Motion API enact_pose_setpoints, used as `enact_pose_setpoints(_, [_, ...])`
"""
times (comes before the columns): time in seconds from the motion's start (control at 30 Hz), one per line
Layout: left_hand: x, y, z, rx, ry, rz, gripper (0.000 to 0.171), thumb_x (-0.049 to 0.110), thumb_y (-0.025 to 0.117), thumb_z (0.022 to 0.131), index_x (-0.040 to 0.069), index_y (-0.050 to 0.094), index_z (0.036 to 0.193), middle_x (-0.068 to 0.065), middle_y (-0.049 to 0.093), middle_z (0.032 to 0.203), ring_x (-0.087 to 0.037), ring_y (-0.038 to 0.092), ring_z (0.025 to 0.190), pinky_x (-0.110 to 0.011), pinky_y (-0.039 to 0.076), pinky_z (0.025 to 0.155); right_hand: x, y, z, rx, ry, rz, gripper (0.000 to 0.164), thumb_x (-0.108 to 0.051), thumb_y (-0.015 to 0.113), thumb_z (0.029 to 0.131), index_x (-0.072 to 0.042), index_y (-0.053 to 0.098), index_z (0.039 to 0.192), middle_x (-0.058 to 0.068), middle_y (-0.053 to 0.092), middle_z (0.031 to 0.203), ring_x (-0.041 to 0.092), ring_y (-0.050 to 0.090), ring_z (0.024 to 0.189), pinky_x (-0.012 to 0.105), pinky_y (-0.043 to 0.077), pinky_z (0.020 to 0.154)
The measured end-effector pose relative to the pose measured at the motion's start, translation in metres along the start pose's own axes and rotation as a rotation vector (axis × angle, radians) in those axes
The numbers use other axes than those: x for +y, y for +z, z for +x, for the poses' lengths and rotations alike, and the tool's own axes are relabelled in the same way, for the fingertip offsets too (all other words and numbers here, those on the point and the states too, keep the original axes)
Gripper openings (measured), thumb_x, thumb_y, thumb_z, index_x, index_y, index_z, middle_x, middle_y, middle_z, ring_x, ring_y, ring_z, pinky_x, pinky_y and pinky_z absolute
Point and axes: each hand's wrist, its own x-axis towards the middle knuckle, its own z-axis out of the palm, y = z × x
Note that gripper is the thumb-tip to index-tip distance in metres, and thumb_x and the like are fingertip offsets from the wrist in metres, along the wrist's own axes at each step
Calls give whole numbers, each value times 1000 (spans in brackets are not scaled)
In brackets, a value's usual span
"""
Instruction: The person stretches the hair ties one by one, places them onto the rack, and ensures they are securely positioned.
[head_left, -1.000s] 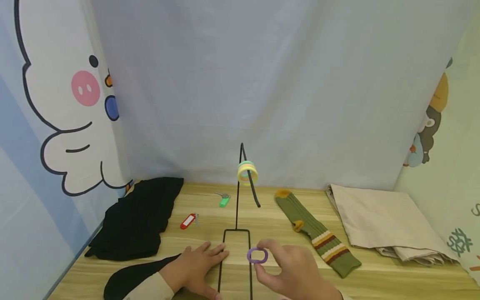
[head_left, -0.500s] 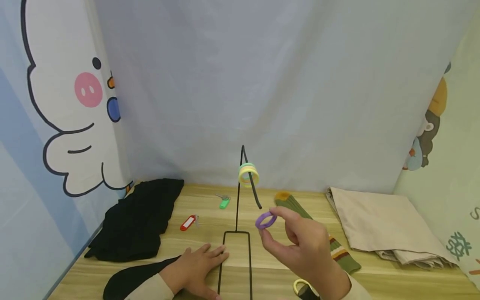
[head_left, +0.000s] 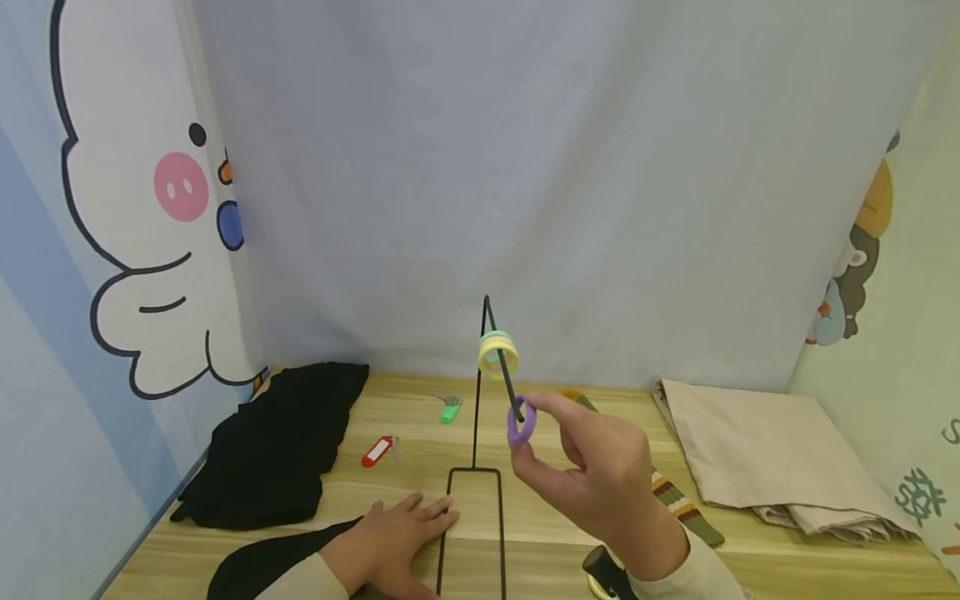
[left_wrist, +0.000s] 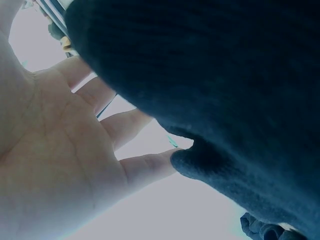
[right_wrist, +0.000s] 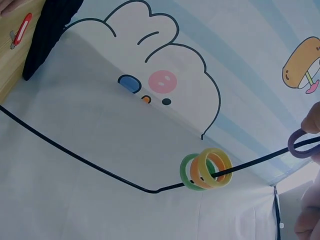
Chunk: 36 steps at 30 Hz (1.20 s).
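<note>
Rings [head_left: 497,339], three in number, hung on the arm of one black wire stand [head_left: 474,469] in the head view; a fourth, the purple ring [head_left: 530,427], was pinched in the fingers of the right hand [head_left: 600,471], the arm's tip showing within its opening. Half a second earlier it had been apart from that tip. The left hand [head_left: 397,537] lay spread, grasping nothing, at the stand's base as before. The surface [head_left: 547,550] carried one red key tag [head_left: 377,452], one green key tag [head_left: 450,413] and one striped sock [head_left: 678,504].

The left wrist view showed one palm, fingers extended, dark fabric [left_wrist: 200,90] hiding most fingertips.

The right wrist view held three rings, green, orange and yellow, apart from the purple one pinched at the edge.
</note>
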Motion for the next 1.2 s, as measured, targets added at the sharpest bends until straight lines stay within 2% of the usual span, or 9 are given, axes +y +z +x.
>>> enact_pose_setpoints(0.2, [1, 0, -1, 0, -6, 12, 87, 67, 65, 69, 38, 31, 143, 13, 28, 150, -33, 31, 136, -69, 31, 90, -5, 2, 4, 22, -32, 4, 28, -25, 58, 87, 1, 66, 82, -10, 29, 47, -2, 20, 41, 10, 16, 38])
enact_pose_setpoints(0.37, [1, 0, 0, -8, -20, -3, 87, 67, 65, 69, 38, 32, 143, 14, 28, 150, -32, 31, 136, -70, 29, 91, -5, 8, 9, 3, -26, 6, 24, -23, 58, 87, 0, 66, 85, -9, 33, 49, -1, 22, 40, 11, 17, 38])
enact_pose_setpoints(0.47, [1, 2, 1, -10, -24, -9, 87, 67, 66, 68, 38, 32, 143, 15, 28, 150, -32, 30, 136, -69, 29, 92, 2, 15, 9, -33, -9, -40, 24, -23, 56, 87, -2, 66, 90, -8, 36, 49, -1, 23, 39, 11, 18, 37])
enact_pose_setpoints(0.63, [-1, 5, 2, 0, -8, 3, 87, 65, 67, 68, 38, 32, 143, 15, 28, 150, -32, 31, 136, -69, 30, 91, 24, 27, -3, -170, 84, -233, 34, -33, 51, 90, -4, 64, 101, -6, 38, 45, 1, 20, 34, 15, 14, 35])
enact_pose_setpoints(0.77, [-2, 7, 2, -7, 2, 10, 86, 64, 67, 69, 38, 32, 143, 15, 27, 150, -31, 31, 136, -68, 31, 91, 36, 30, -23, -272, 170, -322, 37, -34, 62, 83, -5, 63, 106, -6, 37, 45, 0, 15, 36, 15, 11, 36])
enact_pose_setpoints(0.9, [-4, 8, 3, -12, 3, 26, 86, 66, 66, 69, 40, 30, 143, 16, 26, 151, -30, 31, 136, -68, 32, 90, 34, 30, -43, -353, 230, -339, 44, -29, 73, 72, -7, 62, 108, -9, 34, 45, -2, 12, 38, 12, 10, 37])
enact_pose_setpoints(1.2, [-4, 6, 4, -3, -8, 19, 89, 71, 63, 68, 40, 29, 143, 15, 26, 151, -32, 30, 137, -70, 30, 90, 25, 26, -78, -575, 272, -335, 38, -33, 77, 72, -10, 65, 100, -12, 37, 38, -7, 5, 39, 9, 7, 37])
